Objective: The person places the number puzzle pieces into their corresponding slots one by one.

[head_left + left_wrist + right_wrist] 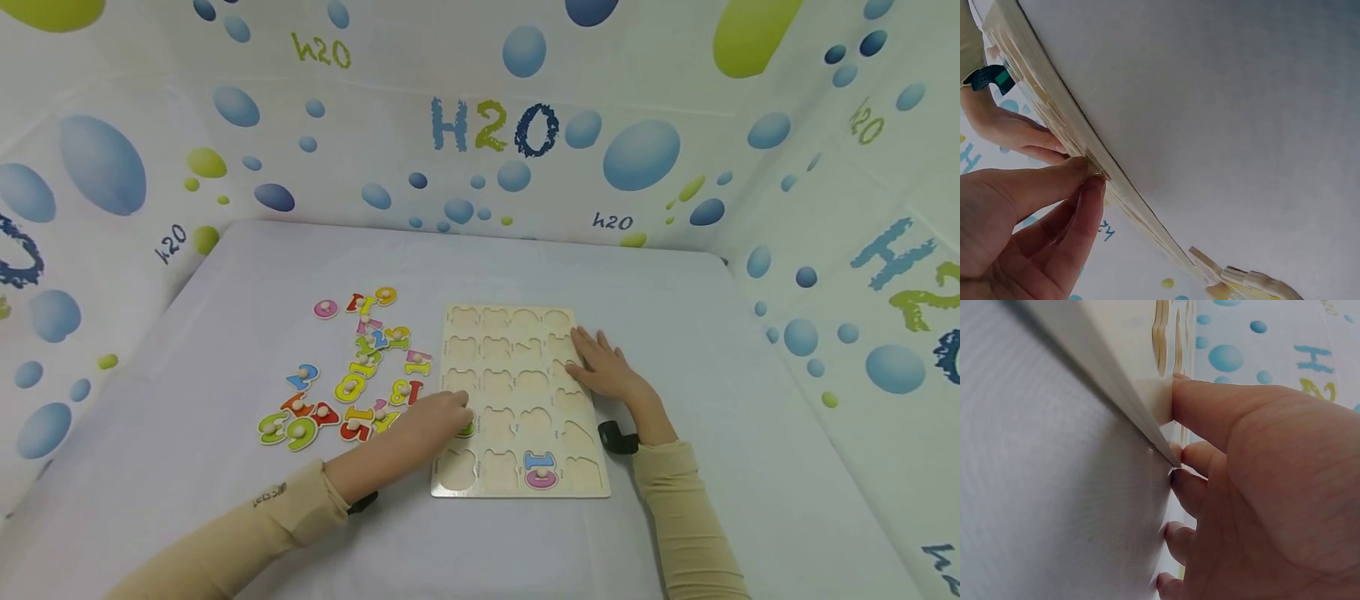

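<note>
A pale wooden number puzzle board with shaped recesses lies flat on the table. Over its left column, my left hand pinches a green puzzle piece, most of it hidden under the fingers. In the left wrist view, thumb and fingertips meet right at the board's surface. My right hand rests on the board's right edge with its fingers spread. The right wrist view has the thumb on the board's face. A blue and pink number 10 piece sits in a bottom-row recess.
Left of the board, several colourful number pieces with knobs lie scattered, among them a yellow and green 10, a blue 2 and a pink 0. A white cloth covers the table. Printed fabric walls surround it.
</note>
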The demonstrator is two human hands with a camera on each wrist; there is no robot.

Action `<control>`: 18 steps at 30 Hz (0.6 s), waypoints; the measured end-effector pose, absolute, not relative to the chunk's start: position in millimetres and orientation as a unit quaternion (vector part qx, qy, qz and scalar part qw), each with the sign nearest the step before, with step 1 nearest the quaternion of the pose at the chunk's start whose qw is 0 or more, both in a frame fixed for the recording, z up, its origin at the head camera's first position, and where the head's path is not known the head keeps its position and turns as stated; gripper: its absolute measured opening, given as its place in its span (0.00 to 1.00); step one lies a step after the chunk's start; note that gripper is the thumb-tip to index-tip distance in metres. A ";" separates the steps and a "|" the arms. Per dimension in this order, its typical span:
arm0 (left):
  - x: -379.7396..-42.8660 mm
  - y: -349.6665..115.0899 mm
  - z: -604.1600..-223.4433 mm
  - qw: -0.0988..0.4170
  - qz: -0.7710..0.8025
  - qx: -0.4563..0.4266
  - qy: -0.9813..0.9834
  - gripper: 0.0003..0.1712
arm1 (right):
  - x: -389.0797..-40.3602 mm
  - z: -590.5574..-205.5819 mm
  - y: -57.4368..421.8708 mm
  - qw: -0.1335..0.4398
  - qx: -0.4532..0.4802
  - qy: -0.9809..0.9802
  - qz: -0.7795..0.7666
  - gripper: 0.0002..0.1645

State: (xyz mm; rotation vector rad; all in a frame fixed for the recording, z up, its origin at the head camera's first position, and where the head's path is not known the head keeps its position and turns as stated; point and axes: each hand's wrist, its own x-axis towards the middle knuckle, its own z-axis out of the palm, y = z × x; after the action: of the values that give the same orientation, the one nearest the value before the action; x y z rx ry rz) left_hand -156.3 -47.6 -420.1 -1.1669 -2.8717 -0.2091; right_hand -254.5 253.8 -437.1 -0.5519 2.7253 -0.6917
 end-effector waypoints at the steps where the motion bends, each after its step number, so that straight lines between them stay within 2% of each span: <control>1: -156.1 -47.5 -419.6 0.018 -0.068 -0.373 -0.925 0.06 | -254.7 -437.1 253.8 0.138 -0.192 0.942 -0.239 0.42; 5: -154.5 -49.8 -416.0 -0.013 -0.111 -0.353 -0.929 0.08 | -254.9 -437.0 253.9 0.136 -0.192 0.942 -0.240 0.41; 10: -146.4 -62.8 -409.2 -0.116 -0.208 -0.326 -0.915 0.32 | -254.1 -437.8 253.1 0.134 -0.194 0.943 -0.236 0.41; 12: -142.1 -70.2 -407.4 -0.145 -0.222 -0.333 -0.905 0.38 | -254.0 -438.5 253.0 0.135 -0.193 0.943 -0.234 0.41; 14: -138.4 -78.9 -407.3 -0.159 -0.227 -0.333 -0.901 0.40 | -254.2 -439.1 253.3 0.135 -0.192 0.944 -0.234 0.41; 18: -135.5 -101.3 -407.3 -0.144 -0.227 -0.314 -0.911 0.41 | -255.5 -440.8 253.7 0.132 -0.195 0.944 -0.233 0.41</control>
State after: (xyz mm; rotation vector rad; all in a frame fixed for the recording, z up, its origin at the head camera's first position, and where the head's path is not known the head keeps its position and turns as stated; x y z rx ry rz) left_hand -135.5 -101.3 -407.3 -1.0897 -3.1560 -0.7856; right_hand -255.5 253.7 -440.8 -0.5665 2.7394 -0.6752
